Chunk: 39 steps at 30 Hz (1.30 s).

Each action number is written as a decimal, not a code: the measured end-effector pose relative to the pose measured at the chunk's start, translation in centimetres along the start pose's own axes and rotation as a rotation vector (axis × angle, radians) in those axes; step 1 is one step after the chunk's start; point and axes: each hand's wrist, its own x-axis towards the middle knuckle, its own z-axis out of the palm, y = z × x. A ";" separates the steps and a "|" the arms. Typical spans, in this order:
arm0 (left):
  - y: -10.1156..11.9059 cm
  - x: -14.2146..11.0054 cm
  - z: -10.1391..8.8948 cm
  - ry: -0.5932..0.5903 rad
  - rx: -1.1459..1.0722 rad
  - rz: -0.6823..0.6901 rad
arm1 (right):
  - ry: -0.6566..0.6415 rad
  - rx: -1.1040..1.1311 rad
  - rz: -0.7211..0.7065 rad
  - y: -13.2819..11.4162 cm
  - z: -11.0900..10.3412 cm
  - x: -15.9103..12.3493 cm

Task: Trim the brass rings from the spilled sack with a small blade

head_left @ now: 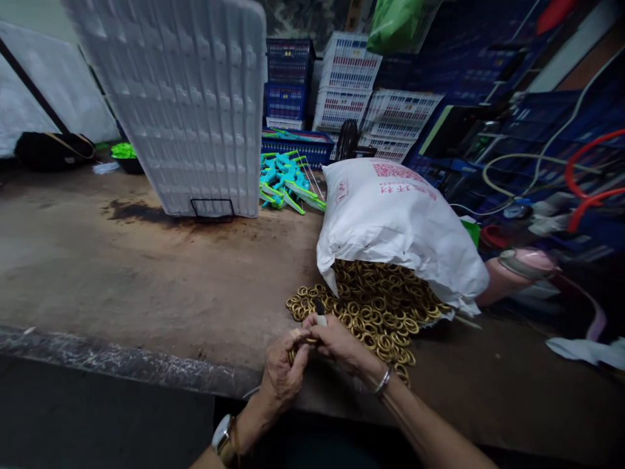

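Observation:
A heap of small brass rings (375, 306) spills from the mouth of a white sack (398, 221) with red print, lying on a worn brown table (146, 273). My left hand (286, 371), a watch on its wrist, pinches brass rings near the table's front edge. My right hand (336, 340), a bracelet on its wrist, meets the left hand and holds a small dark-tipped white piece (320, 314) just in front of the heap.
A tall white plastic tray stack (190, 98) stands at the back left. Teal and green plastic parts (288, 182) lie behind the sack. White and blue crates (351, 85) are piled at the back. Hoses, cables and a pink object (530, 260) crowd the right side.

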 end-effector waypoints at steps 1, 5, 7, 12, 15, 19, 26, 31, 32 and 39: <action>0.1 0.0 0.2 -0.012 -0.013 -0.013 | -0.015 0.061 0.016 0.2 0.0 -0.5; 0.9 -0.1 1.0 -0.007 -0.063 -0.104 | -0.089 0.229 0.084 0.8 -0.1 -1.8; 1.6 -0.1 1.3 -0.014 -0.086 -0.152 | -0.072 0.206 0.082 1.3 -0.3 -2.0; 2.4 -0.1 2.2 -0.025 -0.071 -0.237 | 0.148 -0.105 -0.169 3.3 -1.1 -2.4; 2.7 -0.3 2.7 -0.029 -0.019 -0.226 | 0.188 -0.218 -0.323 3.9 -1.6 -2.7; 3.5 -0.2 3.4 -0.070 0.017 -0.221 | 0.183 -0.236 -0.339 4.3 -2.3 -2.7; 3.8 -0.6 4.8 -0.169 -0.159 -0.513 | 0.185 -0.244 -0.370 5.3 -2.9 -2.6; 2.8 -1.7 5.1 -0.150 -0.249 -0.658 | 0.150 -0.231 -0.352 5.3 -2.8 -2.9; 2.6 -1.9 5.1 -0.137 -0.261 -0.663 | 0.143 -0.230 -0.347 5.4 -2.7 -2.9; 1.5 -2.7 5.1 0.064 -0.167 -0.609 | 0.159 -0.321 -0.399 6.8 -1.6 -2.3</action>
